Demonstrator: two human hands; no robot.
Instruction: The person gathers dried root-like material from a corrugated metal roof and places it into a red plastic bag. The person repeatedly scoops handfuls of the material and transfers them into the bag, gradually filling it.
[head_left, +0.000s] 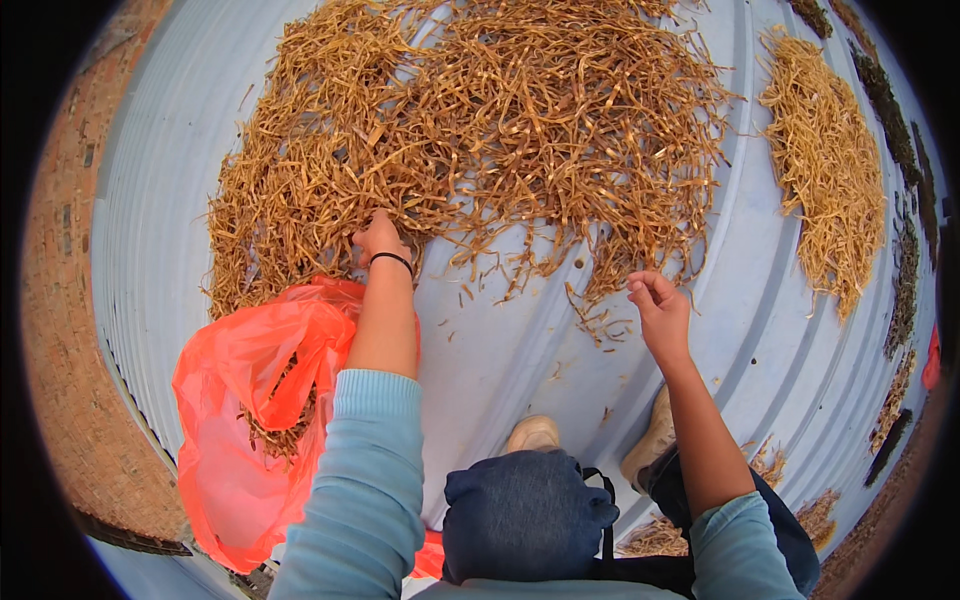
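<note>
Brown dried plant strips (555, 112) lie in a wide, loose layer on a pale blue corrugated metal sheet (480, 360). My left hand (380, 238), with a black band at the wrist, reaches into the near edge of the layer. Its fingertips are partly hidden, so any grip there is unclear. By the near right edge of the strips is my right hand (660, 304), thumb and fingers drawn together, with nothing visible between them. A red plastic bag (217, 420) lies beside my left forearm, its mouth gaping, with some dried strips (281, 435) inside.
A paler heap of dried strips (829, 172) lies to the right, with darker dried piles (889, 112) beyond it. Brickwork (90, 315) runs along the left side. My shoes (534, 433) stand on the ribbed sheet, near scattered bits (656, 536) at lower right.
</note>
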